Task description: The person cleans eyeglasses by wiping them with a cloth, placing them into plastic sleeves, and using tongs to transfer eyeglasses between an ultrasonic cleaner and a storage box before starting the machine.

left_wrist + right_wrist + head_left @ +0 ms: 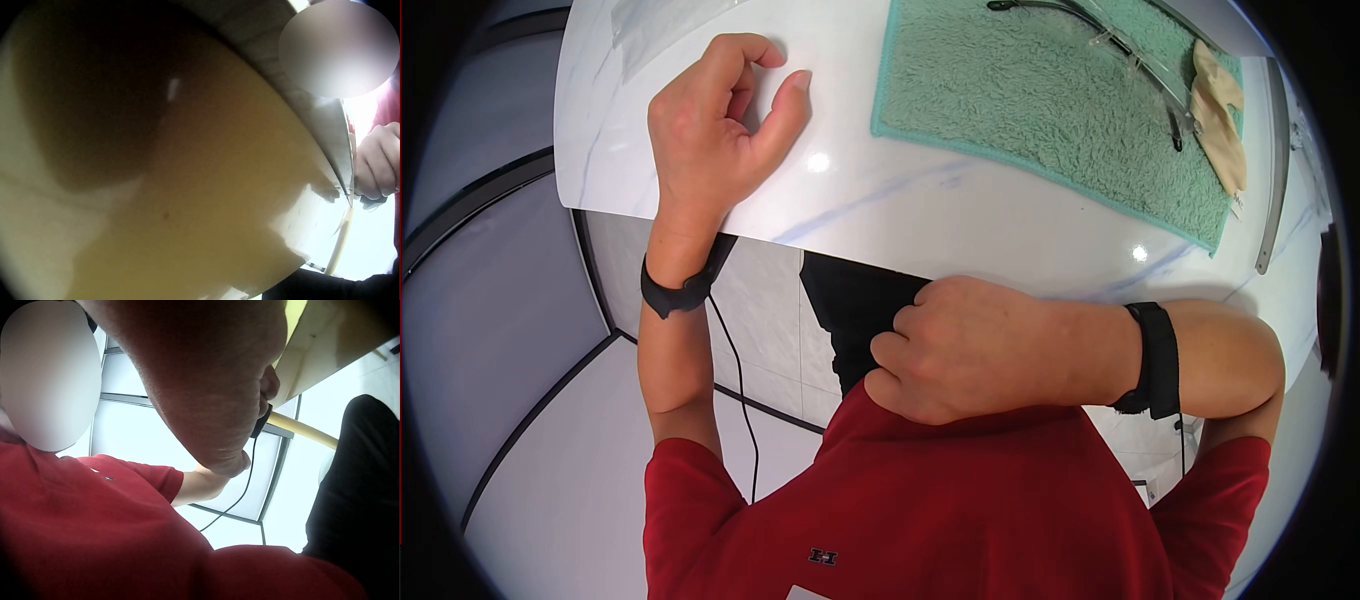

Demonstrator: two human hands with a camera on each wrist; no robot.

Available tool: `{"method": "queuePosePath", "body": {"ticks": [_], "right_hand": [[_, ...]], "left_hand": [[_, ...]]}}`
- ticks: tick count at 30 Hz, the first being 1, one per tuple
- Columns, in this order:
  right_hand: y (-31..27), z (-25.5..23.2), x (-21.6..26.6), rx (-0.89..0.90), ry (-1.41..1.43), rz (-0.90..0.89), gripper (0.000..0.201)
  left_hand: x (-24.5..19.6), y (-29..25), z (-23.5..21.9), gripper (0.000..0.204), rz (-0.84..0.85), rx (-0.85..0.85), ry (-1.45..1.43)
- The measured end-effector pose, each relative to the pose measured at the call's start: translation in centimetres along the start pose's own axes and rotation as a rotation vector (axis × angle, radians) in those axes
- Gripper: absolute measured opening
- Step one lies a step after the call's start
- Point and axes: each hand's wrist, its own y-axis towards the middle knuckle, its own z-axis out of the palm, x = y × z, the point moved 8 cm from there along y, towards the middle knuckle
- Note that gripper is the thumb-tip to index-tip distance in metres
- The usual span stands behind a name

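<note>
My left hand (718,130) rests on the white marbled table with its fingers loosely curled, a gap between thumb and forefinger and nothing in it. In front of the body, at the table's near edge, my right hand (960,350) is curled with the knuckles up, overlapping the hem of the red shirt (980,480). Its fingertips are hidden in the head view. The left wrist view catches the same folded right hand (379,162) at its right side. Against the light in the right wrist view, the right hand (219,419) appears dark, thumb pointing away from the shirt.
A green towel (1000,110) lies on the table (830,200). On it are clear glasses with black temples (1090,18) and a beige crumpled piece like a glove (1218,120). Clear plastic film (660,30) lies far left. A black cable (740,390) hangs below the left wrist.
</note>
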Motion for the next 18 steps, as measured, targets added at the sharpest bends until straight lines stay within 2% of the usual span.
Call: {"method": "queuePosePath", "body": {"ticks": [6, 8, 18], "right_hand": [[0.08, -0.35, 0.01, -0.006, 0.003, -0.004, 0.018], [0.08, 0.26, -0.17, 0.192, 0.083, 0.026, 0.014], [0.25, 0.33, -0.10, 0.212, 0.086, 0.029, 0.015]], "left_hand": [[0.00, 0.01, 0.00, 0.018, 0.003, -0.004, 0.006], [-0.05, -0.04, 0.12, 0.018, 0.006, 0.003, 0.012], [0.12, -0.06, 0.05, 0.018, 0.022, -0.009, 0.008]]}}
